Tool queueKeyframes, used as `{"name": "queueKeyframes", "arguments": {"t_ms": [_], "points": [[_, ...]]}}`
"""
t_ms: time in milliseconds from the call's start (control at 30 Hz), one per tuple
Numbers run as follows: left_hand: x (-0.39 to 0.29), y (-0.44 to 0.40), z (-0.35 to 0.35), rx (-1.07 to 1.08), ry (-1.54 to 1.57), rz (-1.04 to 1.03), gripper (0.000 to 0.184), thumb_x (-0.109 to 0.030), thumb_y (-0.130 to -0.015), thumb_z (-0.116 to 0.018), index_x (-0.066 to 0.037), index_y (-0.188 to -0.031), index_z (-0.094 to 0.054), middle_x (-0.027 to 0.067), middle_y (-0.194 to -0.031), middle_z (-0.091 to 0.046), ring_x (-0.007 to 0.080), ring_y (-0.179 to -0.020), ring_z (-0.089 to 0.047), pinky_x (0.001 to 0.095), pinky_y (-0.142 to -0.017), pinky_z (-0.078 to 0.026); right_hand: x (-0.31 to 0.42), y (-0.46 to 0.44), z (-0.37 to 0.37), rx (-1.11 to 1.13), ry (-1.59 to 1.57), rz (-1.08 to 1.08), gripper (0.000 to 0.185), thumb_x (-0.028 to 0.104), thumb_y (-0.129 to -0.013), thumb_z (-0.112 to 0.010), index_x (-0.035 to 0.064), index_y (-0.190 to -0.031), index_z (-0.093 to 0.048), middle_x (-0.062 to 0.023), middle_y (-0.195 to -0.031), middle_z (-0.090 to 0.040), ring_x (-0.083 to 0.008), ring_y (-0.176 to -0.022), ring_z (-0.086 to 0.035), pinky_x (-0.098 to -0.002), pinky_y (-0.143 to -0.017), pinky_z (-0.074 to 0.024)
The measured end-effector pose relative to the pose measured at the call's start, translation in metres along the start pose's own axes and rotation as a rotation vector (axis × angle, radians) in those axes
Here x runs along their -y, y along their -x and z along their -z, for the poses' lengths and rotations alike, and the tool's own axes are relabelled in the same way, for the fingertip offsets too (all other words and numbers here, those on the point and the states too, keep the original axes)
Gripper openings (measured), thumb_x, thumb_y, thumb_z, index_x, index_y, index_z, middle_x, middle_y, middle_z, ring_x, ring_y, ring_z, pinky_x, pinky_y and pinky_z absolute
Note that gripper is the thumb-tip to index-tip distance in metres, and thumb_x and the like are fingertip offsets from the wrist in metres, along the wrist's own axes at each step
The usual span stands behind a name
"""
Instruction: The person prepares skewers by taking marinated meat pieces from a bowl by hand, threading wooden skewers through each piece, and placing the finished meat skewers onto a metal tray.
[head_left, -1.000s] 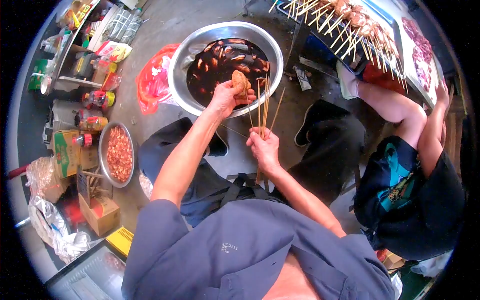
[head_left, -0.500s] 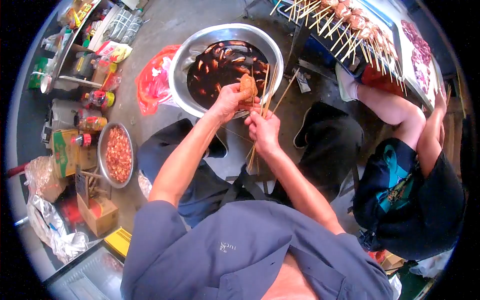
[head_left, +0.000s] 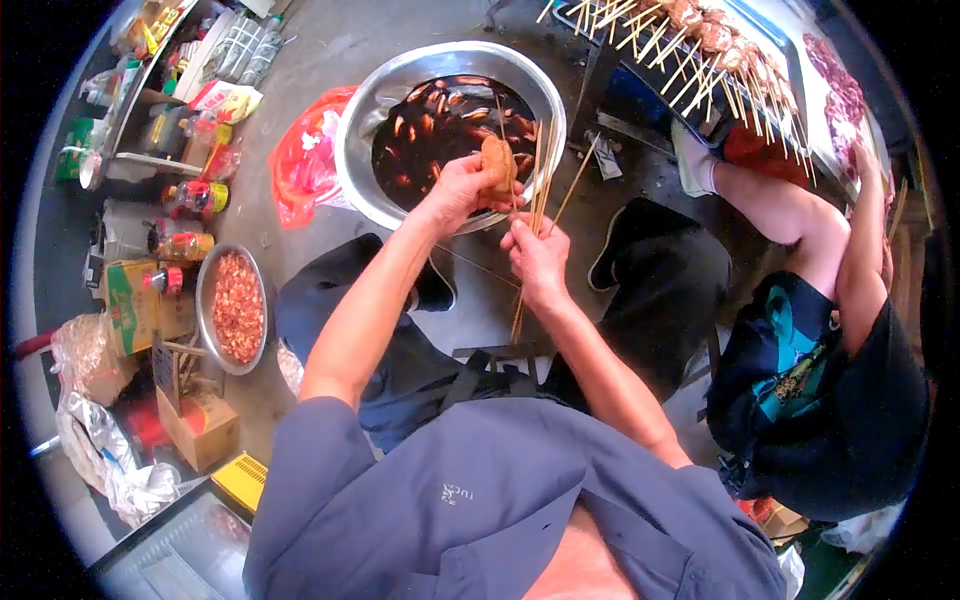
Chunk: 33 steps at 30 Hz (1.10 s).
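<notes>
My left hand [head_left: 462, 195] is closed on a brown, flattish piece of food [head_left: 498, 165], whose kind I cannot make out, at the near rim of a large metal basin [head_left: 352, 150]. The basin holds dark liquid [head_left: 420, 105] with pale brown pieces floating in it. Just right of it, my right hand [head_left: 541, 258] grips several thin bamboo skewers [head_left: 541, 185] that fan upward. One thin skewer runs up at the brown piece, its end showing above it; whether it passes through or behind is unclear.
A tray of skewered meat [head_left: 715, 40] stands at upper right, beside sliced red meat [head_left: 838, 90]. A seated person [head_left: 800, 400] is at the right. At the left are a bowl of chopped reddish food [head_left: 238, 310], bottles [head_left: 195, 197], a cardboard box [head_left: 195, 430] and a red plastic bag [head_left: 305, 160].
My right hand has shifted slightly right and down with the skewers. A skewer end now shows above the brown piece. The other person's hand has moved up over the sliced meat.
</notes>
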<state>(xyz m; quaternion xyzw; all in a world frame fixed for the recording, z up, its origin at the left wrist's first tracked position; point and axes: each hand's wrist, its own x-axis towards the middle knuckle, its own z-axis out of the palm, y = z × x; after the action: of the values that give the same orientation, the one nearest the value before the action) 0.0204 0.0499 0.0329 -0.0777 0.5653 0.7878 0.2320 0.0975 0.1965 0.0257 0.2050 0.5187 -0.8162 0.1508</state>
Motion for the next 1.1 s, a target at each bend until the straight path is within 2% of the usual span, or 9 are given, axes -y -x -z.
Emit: {"name": "queueKeyframes", "arguments": {"t_ms": [100,200,300,500,600,633,700,833,1100], "points": [[0.004,-0.017,0.019,-0.095,0.082,0.002,0.026,-0.027,-0.092,-0.055,-0.005,-0.103,-0.061,0.0066,-0.089,-0.068,0.0170,-0.076,-0.066,0.0299,-0.065,-0.052,0.015,-0.003,-0.001,0.024,0.023,0.079,0.011,0.012,-0.089,-0.056,0.0037,-0.096,-0.059,-0.0016,-0.064,-0.058,-0.0043,-0.045,-0.041,-0.0193,-0.040,-0.0305],[0.019,-0.033,0.031,-0.186,-0.989,-0.232,0.025,-0.024,-0.085,-0.060,-0.003,-0.098,-0.065,0.0085,-0.083,-0.068,0.0178,-0.073,-0.065,0.0301,-0.065,-0.050,0.019,0.000,0.007,0.036,-0.006,0.100,0.011,0.012,-0.090,-0.056,0.0033,-0.097,-0.059,-0.0017,-0.065,-0.059,-0.0040,-0.045,-0.040,-0.0193,-0.040,-0.0304],[0.034,-0.035,0.028,-0.171,-1.367,-0.244,0.031,-0.029,-0.074,-0.065,-0.008,-0.097,-0.067,0.0167,-0.089,-0.066,0.0328,-0.086,-0.063,0.0399,-0.077,-0.049,0.017,0.007,0.016,-0.010,0.015,0.089,0.012,0.012,-0.090,-0.056,0.0030,-0.098,-0.058,-0.0018,-0.065,-0.059,-0.0037,-0.044,-0.040,-0.0192,-0.040,-0.0305],[0.033,-0.046,0.034,-0.035,-1.455,-0.099,0.028,-0.030,-0.073,-0.064,-0.010,-0.092,-0.068,0.0172,-0.087,-0.065,0.0340,-0.085,-0.062,0.0428,-0.074,-0.049,0.007,0.010,0.020,-0.017,0.016,0.089,0.013,0.011,-0.091,-0.056,0.0012,-0.100,-0.057,-0.0037,-0.065,-0.057,-0.0028,-0.041,-0.036,-0.0176,-0.036,-0.0252],[0.034,-0.047,0.030,-0.136,-1.270,-0.085,0.027,-0.031,-0.077,-0.060,-0.007,-0.086,-0.068,0.0189,-0.084,-0.064,0.0345,-0.081,-0.063,0.0415,-0.071,-0.049,0.007,0.012,0.022,-0.016,0.003,0.087,0.013,0.011,-0.091,-0.056,0.0013,-0.100,-0.057,-0.0036,-0.065,-0.057,-0.0027,-0.041,-0.036,-0.0173,-0.036,-0.0251],[0.035,-0.048,0.031,-0.159,-1.048,0.060,0.024,-0.021,-0.078,-0.060,-0.004,-0.094,-0.067,0.0159,-0.082,-0.066,0.0284,-0.073,-0.064,0.0359,-0.064,-0.050,0.008,0.013,0.024,-0.019,0.002,0.088,0.013,0.011,-0.091,-0.056,0.0013,-0.100,-0.057,-0.0036,-0.065,-0.057,-0.0027,-0.041,-0.036,-0.0173,-0.036,-0.0251],[0.033,-0.044,0.041,-0.099,-0.426,-0.003,0.023,-0.007,-0.076,-0.061,0.001,-0.098,-0.064,0.0052,-0.081,-0.064,0.0120,-0.072,-0.059,0.0275,-0.060,-0.047,0.008,0.015,0.027,0.003,-0.003,0.063,0.013,0.012,-0.089,-0.057,0.0027,-0.098,-0.059,-0.0020,-0.065,-0.059,-0.0042,-0.045,-0.041,-0.0189,-0.040,-0.0307],[0.015,-0.036,0.046,-0.196,-0.144,0.029,0.036,-0.003,-0.083,-0.056,-0.001,-0.119,-0.052,0.0097,-0.102,-0.062,0.0220,-0.087,-0.064,0.0352,-0.075,-0.055,0.002,0.014,0.025,0.011,-0.013,0.033,0.013,0.012,-0.089,-0.057,0.0029,-0.098,-0.059,-0.0021,-0.065,-0.059,-0.0042,-0.045,-0.041,-0.0191,-0.039,-0.0304],[-0.001,-0.025,0.049,-0.229,-0.001,-0.024,0.039,-0.002,-0.081,-0.062,-0.003,-0.118,-0.051,0.0090,-0.107,-0.061,0.0216,-0.092,-0.062,0.0384,-0.073,-0.055,0.000,0.018,0.018,0.047,0.039,-0.032,0.012,0.011,-0.089,-0.056,0.0032,-0.097,-0.059,-0.0021,-0.064,-0.059,-0.0048,-0.045,-0.042,-0.0188,-0.041,-0.0315]]}}
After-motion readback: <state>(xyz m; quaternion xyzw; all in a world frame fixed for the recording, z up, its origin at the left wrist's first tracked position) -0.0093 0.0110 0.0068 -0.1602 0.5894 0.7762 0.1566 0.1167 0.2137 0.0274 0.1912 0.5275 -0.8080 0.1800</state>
